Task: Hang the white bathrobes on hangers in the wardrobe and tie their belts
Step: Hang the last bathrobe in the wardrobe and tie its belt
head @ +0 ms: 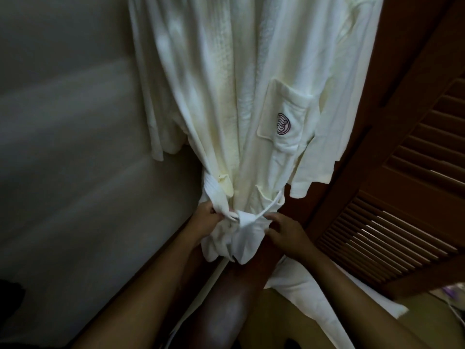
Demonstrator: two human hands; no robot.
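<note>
A white bathrobe (251, 96) hangs in front of me, its top cut off by the frame, with a chest pocket bearing a dark round logo (283, 123). Its white belt (241, 219) is gathered around the waist and crossed into a knot at the front. My left hand (207, 217) is closed on the left belt strand beside the knot. My right hand (284, 231) rests just right of the knot, its fingertips touching the belt with fingers spread. The hanger is out of view.
A grey wall (63, 147) fills the left side. A brown louvred wardrobe door (402, 197) stands at the right. Another white cloth (314, 293) lies low at the right, below the robe, with a dark wooden edge (226, 298) beneath.
</note>
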